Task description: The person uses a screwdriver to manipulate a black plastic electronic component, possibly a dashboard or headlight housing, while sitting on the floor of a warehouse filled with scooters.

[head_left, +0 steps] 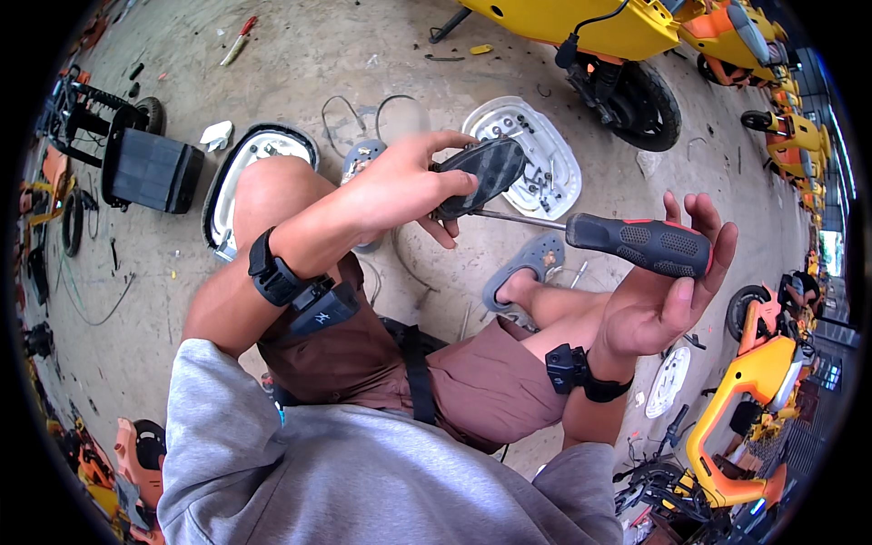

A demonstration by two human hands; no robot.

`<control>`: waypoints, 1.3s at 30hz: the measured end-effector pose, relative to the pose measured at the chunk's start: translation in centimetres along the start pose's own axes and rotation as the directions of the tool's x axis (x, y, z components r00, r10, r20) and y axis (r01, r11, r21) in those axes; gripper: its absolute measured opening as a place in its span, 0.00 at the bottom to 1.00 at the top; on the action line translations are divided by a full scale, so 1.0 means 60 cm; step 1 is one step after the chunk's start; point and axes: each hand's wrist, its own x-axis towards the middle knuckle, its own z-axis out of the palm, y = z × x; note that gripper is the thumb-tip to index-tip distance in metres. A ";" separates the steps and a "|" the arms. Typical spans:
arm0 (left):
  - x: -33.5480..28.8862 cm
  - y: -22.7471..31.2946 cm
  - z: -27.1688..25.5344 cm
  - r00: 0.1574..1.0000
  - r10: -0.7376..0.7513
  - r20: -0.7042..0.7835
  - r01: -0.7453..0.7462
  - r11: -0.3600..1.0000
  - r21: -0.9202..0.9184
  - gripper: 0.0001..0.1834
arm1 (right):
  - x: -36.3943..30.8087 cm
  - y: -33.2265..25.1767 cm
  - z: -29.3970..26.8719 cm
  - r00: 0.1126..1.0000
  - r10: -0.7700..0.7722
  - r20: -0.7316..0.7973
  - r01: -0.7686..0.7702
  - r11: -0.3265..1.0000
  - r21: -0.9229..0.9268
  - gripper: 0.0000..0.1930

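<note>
Wearing a grey shirt [363, 481] and brown shorts [490, 381], the person has both forearms raised over the lap, with a black band on each wrist.

Left hand [400, 186]: grasping a dark, glossy oval part [498, 171], thumb on its upper face, other fingers around its edge. The part is suspended between the knees, well above the floor. Right hand [656, 307]: unclenched, fingers and thumb spread. A screwdriver [640, 247] with a black and red handle lies across in front of its fingers; the exact contact is not discernible. The shaft runs leftward to the lower edge of the oval part; whether the tip is seated cannot be determined.

Below the hands, a grey clog [536, 259] is on the right foot. Beyond it, a white tray [556, 145] contains scattered dark hardware. A second, dark-rimmed white tray [222, 182] is partly concealed by the left knee. Farther left, a black box [150, 168] is beside a crumpled white piece [216, 136].

At the far side, a red-handled tool [241, 41] lies on the concrete floor [300, 54], and a yellow scooter [581, 23] stands upper right.
</note>
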 end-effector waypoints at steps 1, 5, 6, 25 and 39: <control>0.000 -0.002 -0.001 1.000 0.003 -0.004 -0.003 1.000 0.002 0.29 | -0.003 -0.006 -0.004 0.997 0.067 0.039 -0.063 0.994 -0.085 0.31; 0.004 -0.008 -0.006 1.000 0.015 0.000 -0.015 1.000 0.009 0.28 | -0.004 0.010 -0.037 0.990 -0.024 0.139 0.069 0.942 -0.329 0.32; 0.004 -0.008 -0.005 1.000 0.017 0.005 -0.017 1.000 0.013 0.28 | -0.004 0.013 -0.041 0.989 -0.034 0.144 0.084 0.930 -0.359 0.32; 0.006 -0.015 0.000 0.999 -0.022 -0.030 0.023 1.000 0.012 0.29 | -0.008 -0.002 -0.025 0.972 0.067 0.225 -0.065 0.998 -0.018 0.28; 0.012 -0.013 0.000 1.000 0.013 -0.028 -0.012 1.000 0.027 0.28 | -0.015 -0.015 -0.006 0.990 0.133 0.039 -0.129 0.986 -0.108 0.32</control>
